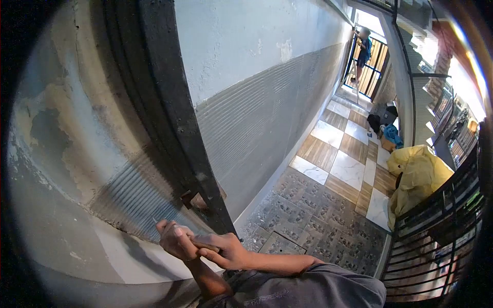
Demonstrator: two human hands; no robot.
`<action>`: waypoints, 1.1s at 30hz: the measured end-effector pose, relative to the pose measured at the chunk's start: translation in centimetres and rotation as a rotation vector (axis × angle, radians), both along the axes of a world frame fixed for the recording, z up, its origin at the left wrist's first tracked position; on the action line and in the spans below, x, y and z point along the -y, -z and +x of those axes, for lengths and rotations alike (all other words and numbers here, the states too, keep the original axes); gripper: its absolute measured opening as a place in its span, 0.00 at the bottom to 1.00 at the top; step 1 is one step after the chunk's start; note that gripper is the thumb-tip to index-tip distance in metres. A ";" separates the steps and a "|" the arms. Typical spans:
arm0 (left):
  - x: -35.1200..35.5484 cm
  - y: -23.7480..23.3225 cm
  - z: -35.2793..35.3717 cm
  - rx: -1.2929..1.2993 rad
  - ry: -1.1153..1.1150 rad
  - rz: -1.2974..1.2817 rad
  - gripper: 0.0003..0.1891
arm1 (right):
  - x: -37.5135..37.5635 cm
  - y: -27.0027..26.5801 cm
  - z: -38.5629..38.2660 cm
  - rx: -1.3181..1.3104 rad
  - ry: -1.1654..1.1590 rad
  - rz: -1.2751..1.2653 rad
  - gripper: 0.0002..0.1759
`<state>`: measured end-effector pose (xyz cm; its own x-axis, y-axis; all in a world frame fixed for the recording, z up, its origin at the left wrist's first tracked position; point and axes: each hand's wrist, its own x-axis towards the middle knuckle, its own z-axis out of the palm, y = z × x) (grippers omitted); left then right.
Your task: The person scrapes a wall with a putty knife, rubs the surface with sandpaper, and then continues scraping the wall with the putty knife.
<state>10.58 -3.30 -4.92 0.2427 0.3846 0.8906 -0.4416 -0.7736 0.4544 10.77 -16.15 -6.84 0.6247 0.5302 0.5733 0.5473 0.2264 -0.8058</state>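
Observation:
Both my hands are closed around one slim tool with a brown handle [208, 247], pointed at the wall. My left hand [178, 240] is in front, its fingers wrapped near the tip, which barely shows past the fingertips. Behind it, my right hand [226, 251] grips the handle, the thumb lying along it. The tool's working end is mostly hidden by my fingers, so its kind cannot be made out. Right at the fingertips lies a grey ribbed patch [134, 197] of the wall, beside the dark door frame [169, 118] with its strike plate opening [197, 200].
Past the frame runs a grey wall [267, 97] with a ribbed band. Dark patterned tiles [318, 226] meet checkered tiles [349, 169]. A yellow sheet [423, 172] lies by the black railing [436, 236]. Far off, a person [363, 49] is up a ladder [355, 82] at a gate.

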 end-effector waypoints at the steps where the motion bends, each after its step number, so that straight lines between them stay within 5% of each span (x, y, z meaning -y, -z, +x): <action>1: 0.0 -0.1 0.0 -0.026 0.007 -0.004 0.23 | 0.0 -0.1 0.1 0.001 -0.001 -0.001 0.16; 13: -0.4 0.2 -0.3 -0.215 0.058 -0.022 0.21 | 0.2 -0.5 0.2 0.003 -0.002 -0.020 0.19; 33: -0.6 -1.0 -0.2 -0.163 0.030 0.012 0.20 | -0.6 -0.4 0.1 0.010 0.005 -0.012 0.17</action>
